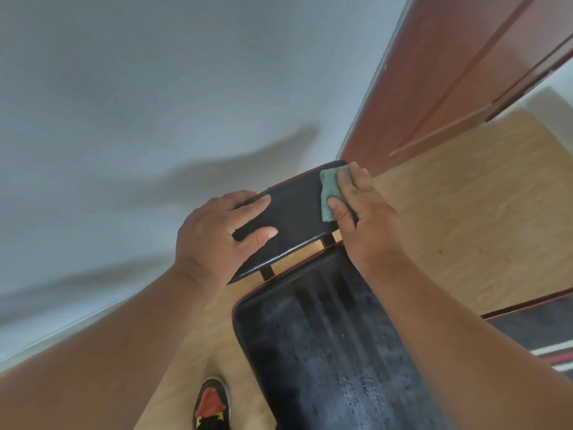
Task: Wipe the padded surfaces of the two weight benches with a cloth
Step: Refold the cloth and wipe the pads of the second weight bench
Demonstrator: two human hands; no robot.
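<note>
Plainly, we stood over the bench, its long back pad (325, 352) running from the centre down toward six o'clock and its smaller seat pad (297, 218) lying just beyond a narrow gap. Our right hand (362, 212) pressed the green cloth (328, 193) onto the seat pad's corner at about one o'clock, thumb and fingers bearing flat on the fabric rather than curled around it. Our left hand (217, 237) lay at nine o'clock from the cloth, fingers straight over the pad's far edge and thumb flat on its top. A second bench (533, 324) showed at four o'clock, and a red-and-black shoe (210, 405) at six, on the wooden floor (465, 228).
</note>
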